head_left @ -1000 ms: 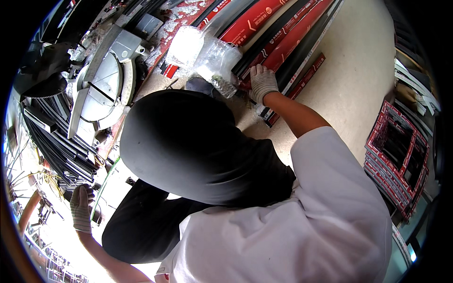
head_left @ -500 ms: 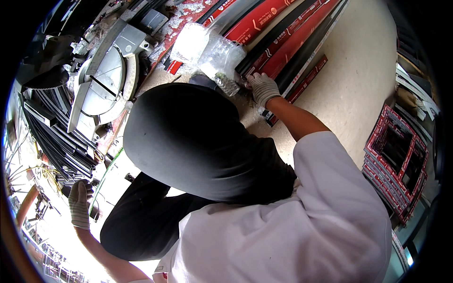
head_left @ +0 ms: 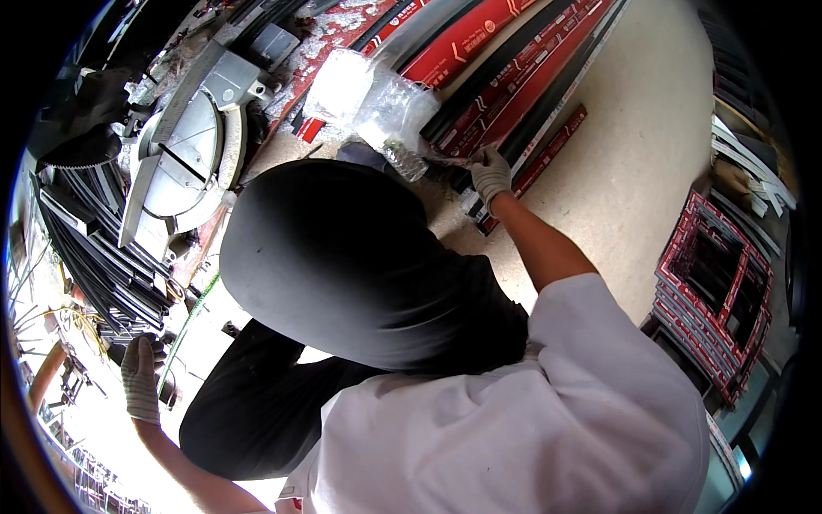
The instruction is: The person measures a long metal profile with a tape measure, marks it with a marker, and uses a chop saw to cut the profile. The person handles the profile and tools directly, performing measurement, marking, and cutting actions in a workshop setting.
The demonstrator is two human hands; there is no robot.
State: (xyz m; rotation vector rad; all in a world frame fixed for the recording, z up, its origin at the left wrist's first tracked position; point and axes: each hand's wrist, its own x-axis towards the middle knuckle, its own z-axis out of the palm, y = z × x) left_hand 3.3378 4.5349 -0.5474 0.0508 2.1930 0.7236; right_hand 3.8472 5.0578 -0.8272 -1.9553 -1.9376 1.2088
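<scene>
My right hand [head_left: 491, 177], in a striped knit glove, is closed at the near ends of long red-and-black profiles [head_left: 519, 110]. It pinches a thin strip of plastic film [head_left: 454, 161] that stretches left toward a crumpled clear plastic bag [head_left: 392, 110]. The fingertips are partly hidden. A short red-and-black profile [head_left: 548, 156] lies beside the hand, on its right. Out at the left, my left hand [head_left: 141, 379], also gloved, is held with loosely bent fingers apart and nothing visible in it.
A mitre saw [head_left: 184, 154] with a round metal table stands at upper left. Bundled black profiles [head_left: 103, 248] lie below it. Stacked red-and-black frames [head_left: 715, 291] are at the right. A green hose [head_left: 193, 317] runs near my left hand. My bent knee [head_left: 325, 257] fills the middle.
My right hand has drawn back slightly toward me and right, and the film strip now shows stretched from it. My left hand has barely moved.
</scene>
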